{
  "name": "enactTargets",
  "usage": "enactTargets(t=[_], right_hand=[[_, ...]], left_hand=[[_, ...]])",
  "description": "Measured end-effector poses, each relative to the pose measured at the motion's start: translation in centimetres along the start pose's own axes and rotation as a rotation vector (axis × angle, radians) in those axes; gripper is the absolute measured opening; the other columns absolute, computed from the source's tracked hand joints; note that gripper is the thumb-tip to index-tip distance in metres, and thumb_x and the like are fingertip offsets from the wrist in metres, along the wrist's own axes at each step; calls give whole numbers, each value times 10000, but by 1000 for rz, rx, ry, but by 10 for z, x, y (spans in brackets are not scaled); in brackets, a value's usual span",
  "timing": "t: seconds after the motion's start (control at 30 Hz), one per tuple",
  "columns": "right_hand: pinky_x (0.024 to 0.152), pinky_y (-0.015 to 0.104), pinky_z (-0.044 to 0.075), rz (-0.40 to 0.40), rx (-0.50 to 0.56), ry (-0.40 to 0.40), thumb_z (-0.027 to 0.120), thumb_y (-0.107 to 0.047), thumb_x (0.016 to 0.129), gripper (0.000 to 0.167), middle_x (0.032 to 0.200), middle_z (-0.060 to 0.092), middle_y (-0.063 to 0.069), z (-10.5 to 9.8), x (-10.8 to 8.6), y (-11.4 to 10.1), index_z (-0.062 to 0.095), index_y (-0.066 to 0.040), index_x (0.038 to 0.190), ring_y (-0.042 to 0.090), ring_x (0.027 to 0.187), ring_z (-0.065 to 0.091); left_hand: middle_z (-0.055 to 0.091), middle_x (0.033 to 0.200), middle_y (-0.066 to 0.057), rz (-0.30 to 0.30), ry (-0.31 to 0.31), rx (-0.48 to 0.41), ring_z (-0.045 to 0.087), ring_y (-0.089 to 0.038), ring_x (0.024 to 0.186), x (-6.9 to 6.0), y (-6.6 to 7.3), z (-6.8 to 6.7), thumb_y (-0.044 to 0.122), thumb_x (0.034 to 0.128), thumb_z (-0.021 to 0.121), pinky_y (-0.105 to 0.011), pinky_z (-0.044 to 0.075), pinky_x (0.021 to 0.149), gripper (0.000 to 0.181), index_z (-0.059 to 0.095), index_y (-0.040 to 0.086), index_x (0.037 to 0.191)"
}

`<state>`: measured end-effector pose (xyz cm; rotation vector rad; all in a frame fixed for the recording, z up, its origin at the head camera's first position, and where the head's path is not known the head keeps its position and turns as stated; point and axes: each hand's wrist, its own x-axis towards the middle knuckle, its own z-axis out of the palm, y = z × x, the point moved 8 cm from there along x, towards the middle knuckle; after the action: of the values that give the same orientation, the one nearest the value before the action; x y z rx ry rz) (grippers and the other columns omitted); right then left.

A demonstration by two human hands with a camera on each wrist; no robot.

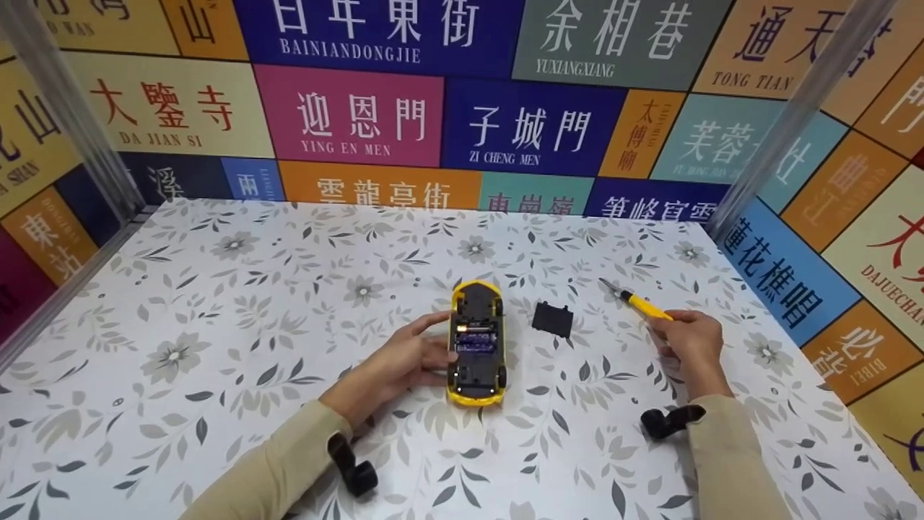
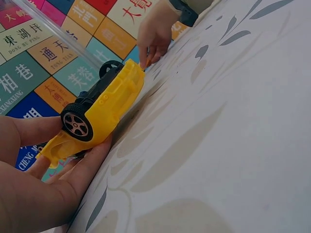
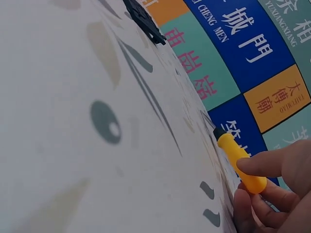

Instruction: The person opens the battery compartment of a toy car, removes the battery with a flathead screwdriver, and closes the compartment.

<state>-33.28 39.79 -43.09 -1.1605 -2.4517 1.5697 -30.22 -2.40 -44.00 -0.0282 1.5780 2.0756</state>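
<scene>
On the floral tabletop (image 1: 563, 462), toward its middle, the left hand's (image 1: 415, 354) fingers grip the yellow toy car (image 1: 478, 368), work on which is judged partway: the battery bay (image 1: 480, 327) is uncovered, and closing it appears outstanding. The car is underside up, long axis running near to far; which end is the nose cannot be told. The right hand's (image 1: 689, 343) fingers clamp the screwdriver (image 1: 646, 307), tip directed away and leftward; the smaller black cover (image 1: 553, 320) lies loose between, and purple batteries (image 1: 476, 342) occupy the bay, full count indeterminable.
</scene>
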Motion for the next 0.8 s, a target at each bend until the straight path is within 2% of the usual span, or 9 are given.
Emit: enactTargets(t=[0.1, 0.2, 0.4, 0.6, 0.8], right_hand=[[572, 241, 523, -27, -59, 4, 673, -300, 950, 524, 1364, 556, 109, -2, -1, -1, 528, -119, 1420, 135, 632, 570], [554, 242, 512, -61, -104, 12, 670, -287, 951, 513, 1426, 502, 145, -4, -4, -3, 538, -85, 1404, 129, 623, 561], [535, 246, 503, -97, -151, 17, 683, -287, 939, 523, 1392, 516, 170, -2, -8, -5, 552, -50, 1386, 122, 604, 539], [515, 241, 507, -145, -156, -2, 704, -300, 908, 513, 1318, 561, 153, -3, -9, -6, 578, -41, 1332, 100, 569, 531], [604, 247, 517, -129, -164, -52, 679, -347, 926, 591, 1308, 555, 119, -4, -14, -9, 504, -43, 1403, 140, 736, 547]], left_hand=[[591, 1385, -236, -1, -6, 0, 729, -239, 925, 0, 0, 0, -89, 846, 604, -491, 601, 924, 812, 329, 197, 1553], [593, 1382, -235, 0, -9, 3, 727, -239, 935, 0, 0, 0, -84, 850, 605, -485, 600, 926, 806, 330, 195, 1553], [588, 1389, -236, 0, -13, -1, 728, -243, 943, 0, -1, 0, -90, 846, 602, -491, 598, 931, 814, 321, 193, 1556], [643, 1317, -214, 1, -13, 10, 726, -228, 903, -1, -2, 1, -78, 855, 617, -464, 613, 893, 788, 347, 200, 1541], [660, 1278, -206, -5, -4, 14, 724, -211, 870, 0, -2, 1, -72, 863, 603, -452, 620, 870, 782, 339, 201, 1547]])
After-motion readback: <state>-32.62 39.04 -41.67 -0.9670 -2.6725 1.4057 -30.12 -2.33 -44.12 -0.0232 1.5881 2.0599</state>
